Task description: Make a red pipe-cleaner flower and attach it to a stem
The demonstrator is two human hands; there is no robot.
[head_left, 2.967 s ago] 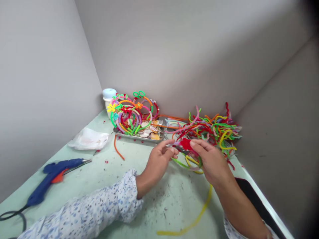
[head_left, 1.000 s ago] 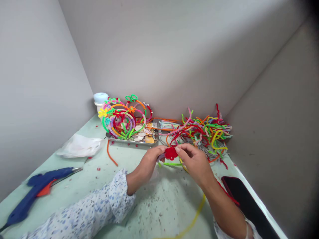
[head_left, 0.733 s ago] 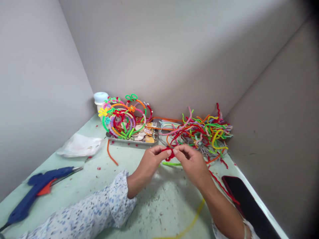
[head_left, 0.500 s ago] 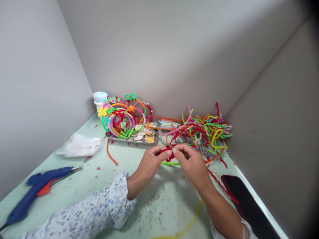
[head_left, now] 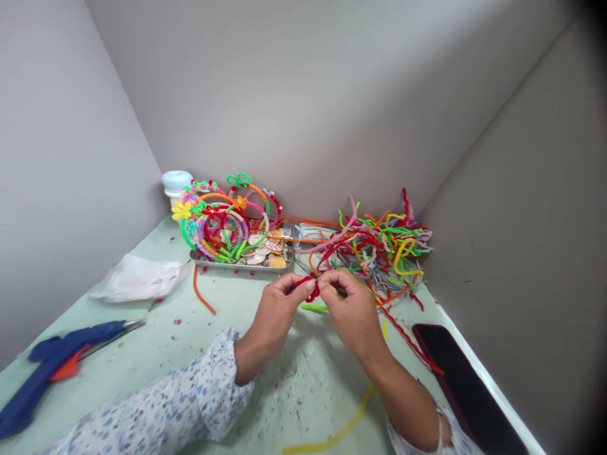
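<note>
Yellow pipe cleaner [head_left: 339,430] lies nearest on the pale green table [head_left: 156,354]. Above it, the left hand [head_left: 272,309] and right hand [head_left: 348,309] pinch a small red pipe-cleaner piece [head_left: 310,287] between fingertips. Behind them sit a tangled pipe-cleaner pile [head_left: 379,246] and a metal tray [head_left: 237,264] of decorated hoops.

Left hand [head_left: 275,309] and right hand [head_left: 348,309] pinch a red pipe-cleaner piece [head_left: 312,289] between fingertips at centre. Loose pipe-cleaner pile [head_left: 379,246] at 1 o'clock; metal tray [head_left: 237,264] with decorated hoops [head_left: 222,215] at 11; blue glue gun [head_left: 57,360] at 8; dark phone [head_left: 465,392] at 4.
</note>
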